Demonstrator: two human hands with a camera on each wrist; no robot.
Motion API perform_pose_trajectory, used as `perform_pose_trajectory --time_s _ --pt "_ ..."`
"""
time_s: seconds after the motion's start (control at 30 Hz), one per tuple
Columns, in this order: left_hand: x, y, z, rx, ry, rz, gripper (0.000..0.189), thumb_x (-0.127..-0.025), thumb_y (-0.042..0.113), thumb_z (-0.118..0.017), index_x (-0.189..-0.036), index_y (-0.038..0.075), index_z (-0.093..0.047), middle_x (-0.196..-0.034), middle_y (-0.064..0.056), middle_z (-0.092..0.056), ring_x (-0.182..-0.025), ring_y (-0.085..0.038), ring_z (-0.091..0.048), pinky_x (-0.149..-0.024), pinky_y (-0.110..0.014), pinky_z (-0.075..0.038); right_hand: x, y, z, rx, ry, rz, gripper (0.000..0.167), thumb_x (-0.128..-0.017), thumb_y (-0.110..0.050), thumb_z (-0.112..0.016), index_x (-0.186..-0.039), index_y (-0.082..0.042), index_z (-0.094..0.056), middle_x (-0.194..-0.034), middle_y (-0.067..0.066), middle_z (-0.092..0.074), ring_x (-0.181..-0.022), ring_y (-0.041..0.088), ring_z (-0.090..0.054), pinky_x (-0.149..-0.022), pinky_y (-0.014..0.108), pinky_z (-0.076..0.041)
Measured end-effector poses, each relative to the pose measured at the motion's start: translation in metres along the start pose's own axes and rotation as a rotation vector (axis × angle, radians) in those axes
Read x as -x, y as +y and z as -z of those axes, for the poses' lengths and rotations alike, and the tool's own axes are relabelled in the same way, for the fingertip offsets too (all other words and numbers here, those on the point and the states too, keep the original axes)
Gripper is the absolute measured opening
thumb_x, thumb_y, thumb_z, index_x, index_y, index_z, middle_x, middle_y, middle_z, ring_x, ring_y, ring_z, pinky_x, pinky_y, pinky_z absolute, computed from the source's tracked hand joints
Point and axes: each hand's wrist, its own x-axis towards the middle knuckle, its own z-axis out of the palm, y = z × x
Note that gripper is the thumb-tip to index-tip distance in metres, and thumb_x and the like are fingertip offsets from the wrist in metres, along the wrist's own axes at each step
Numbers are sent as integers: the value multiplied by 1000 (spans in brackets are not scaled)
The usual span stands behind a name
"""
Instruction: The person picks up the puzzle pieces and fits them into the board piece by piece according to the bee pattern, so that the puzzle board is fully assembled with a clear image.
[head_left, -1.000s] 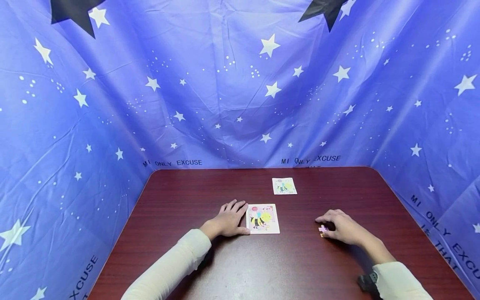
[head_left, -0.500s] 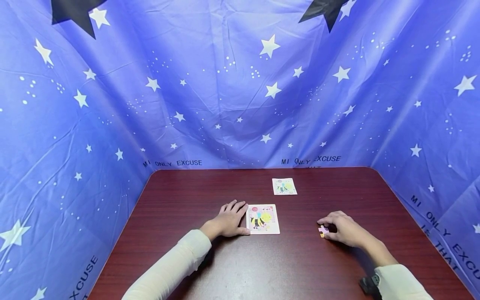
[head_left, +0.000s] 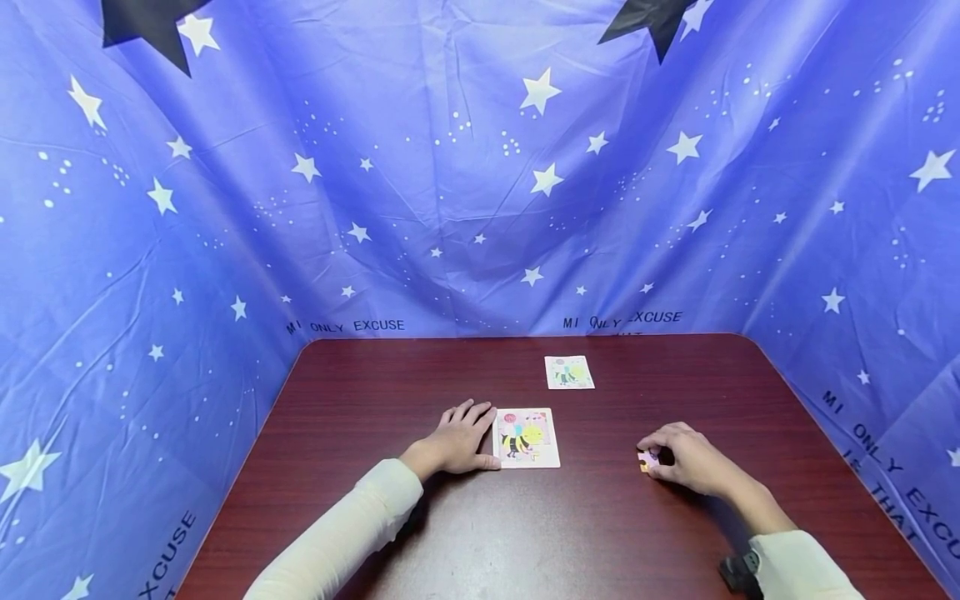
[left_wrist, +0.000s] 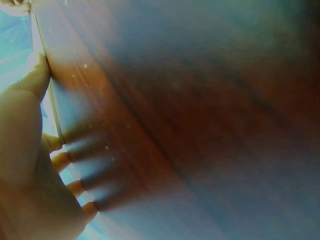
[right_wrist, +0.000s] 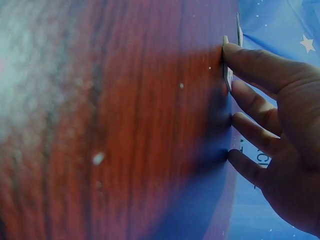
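My left hand (head_left: 456, 440) rests on the left edge of a square jigsaw puzzle (head_left: 519, 437), fingers spread and thumb at its near corner. The puzzle shows a yellow-and-black bee, with a white area at its lower right. On the right side of the table, my right hand (head_left: 688, 457) pinches a small pink, purple and orange puzzle piece (head_left: 647, 461) between thumb and fingers. The right wrist view shows this piece (right_wrist: 227, 75) edge-on, close over the tabletop, with the other fingertips touching down beside it.
A square paper picture (head_left: 569, 372) of the same bee lies farther back on the dark red wooden table (head_left: 420, 367). Blue star-printed curtains (head_left: 450, 250) enclose the table's back and sides. A black device (head_left: 738, 573) sits at the right wrist.
The right hand's fingers have closed in on the puzzle piece, and the piece has shifted slightly to the right. My left hand and the puzzle stay put.
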Motion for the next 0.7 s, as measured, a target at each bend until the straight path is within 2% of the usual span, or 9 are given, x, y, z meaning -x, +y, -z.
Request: perform_pose_trajectory --time_s 0.17,0.43,0.7 --pt "0 0 0 3 -1 1 98 -89 70 -61 -161 13 -29 -167 -8 -30 -154 -39 -26 -119 -58 -28 -2 0 0 -1 7 -11 23 -73 -23 -89 -91 -25 -76 -88 -17 -69 -93 19 -63 -83 41 -50" --pt "-1 0 -3 4 -1 -8 98 -89 70 -61 -161 13 -30 -166 -8 -30 -153 -39 -27 -119 -58 -29 1 -1 0 5 -21 -75 34 -71 -24 -89 -102 -16 -77 -83 -19 -60 -92 18 -60 -75 40 -48" --pt "-1 -1 -3 -2 -2 -2 98 -89 70 -60 -162 13 -29 -167 -8 -29 -154 -38 -26 -119 -58 -29 0 -1 1 -3 -35 -75 29 -71 -22 -90 -97 -20 -77 -81 -20 -58 -91 16 -58 -75 38 -46"
